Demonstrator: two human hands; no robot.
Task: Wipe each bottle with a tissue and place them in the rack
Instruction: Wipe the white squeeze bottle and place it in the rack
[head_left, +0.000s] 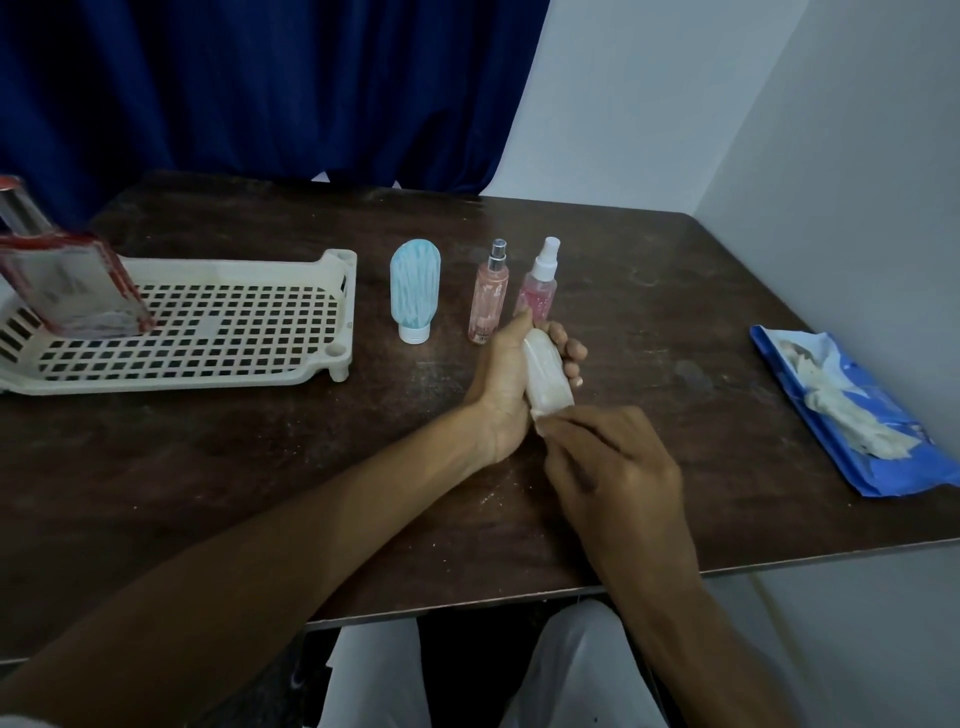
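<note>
One pale bottle (545, 371), clamped in the left grip (506, 384), lies right of the rack (182, 382), long axis pointing away; the right grip (618, 467) pinches tissue (541, 422) at its near end.

I have one view only: a wide-angle head-worn camera looking forward and down over the dark brown wooden table (208, 441) from its near edge. It sits close, with the left hand (501, 384) and right hand (618, 467) at mid-frame and the dark blue fabric curtain (260, 78) beyond.
</note>
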